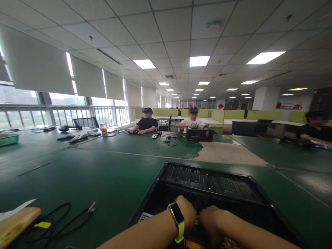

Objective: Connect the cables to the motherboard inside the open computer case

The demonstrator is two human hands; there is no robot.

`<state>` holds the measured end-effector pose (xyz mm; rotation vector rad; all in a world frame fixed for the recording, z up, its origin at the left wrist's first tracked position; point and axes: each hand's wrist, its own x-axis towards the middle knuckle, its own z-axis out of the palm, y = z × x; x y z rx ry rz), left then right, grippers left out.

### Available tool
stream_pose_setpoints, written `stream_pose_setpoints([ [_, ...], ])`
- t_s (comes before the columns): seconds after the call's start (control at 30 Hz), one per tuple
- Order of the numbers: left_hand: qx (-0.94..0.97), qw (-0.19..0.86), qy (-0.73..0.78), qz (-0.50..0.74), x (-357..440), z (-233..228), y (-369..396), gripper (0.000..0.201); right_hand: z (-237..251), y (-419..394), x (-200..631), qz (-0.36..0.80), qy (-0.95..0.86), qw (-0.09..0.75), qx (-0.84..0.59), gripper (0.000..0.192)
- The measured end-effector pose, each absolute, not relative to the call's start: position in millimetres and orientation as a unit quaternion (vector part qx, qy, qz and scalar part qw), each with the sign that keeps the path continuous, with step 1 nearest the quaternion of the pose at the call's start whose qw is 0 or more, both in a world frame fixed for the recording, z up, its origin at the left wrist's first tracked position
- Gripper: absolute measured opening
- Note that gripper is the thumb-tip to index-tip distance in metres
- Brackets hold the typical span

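Observation:
A black open computer case (212,183) lies on the green table mat (98,173) right in front of me. My left hand (187,211), with a yellow-strapped watch (177,218) on the wrist, reaches down into the case. My right hand (210,221) is next to it, also inside the case. The fingers of both hands are hidden below the wrists, so what they touch cannot be seen. Colourful parts show at the bottom edge under my arms.
A black cable (59,221) and a wooden board (15,224) lie at the near left. Across the table sit two people, one behind another black case (199,135). A third person sits at the right. A green tray (9,139) stands far left.

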<state>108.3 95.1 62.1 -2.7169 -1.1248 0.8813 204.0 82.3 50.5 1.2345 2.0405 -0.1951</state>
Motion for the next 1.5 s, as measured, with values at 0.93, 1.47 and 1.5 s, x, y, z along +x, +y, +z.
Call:
stream_pose_setpoints([
  [0.93, -0.878, 0.043, -0.394, 0.267, 108.1, 59.7, 95.4, 0.042, 41.0, 83.3, 204.8, -0.058, 0.803, 0.328, 0.495, 0.041],
  [1.47, -0.881, 0.044, -0.398, 0.254, 107.7, 53.4, 98.3, 0.036, 46.7, 84.7, 201.9, -0.079, 0.789, 0.337, 0.508, 0.059],
  [1.5, -0.882, 0.047, -0.396, 0.252, 107.4, 52.9, 98.3, 0.034, 45.4, 85.8, 202.4, -0.079, 0.789, 0.34, 0.505, 0.061],
])
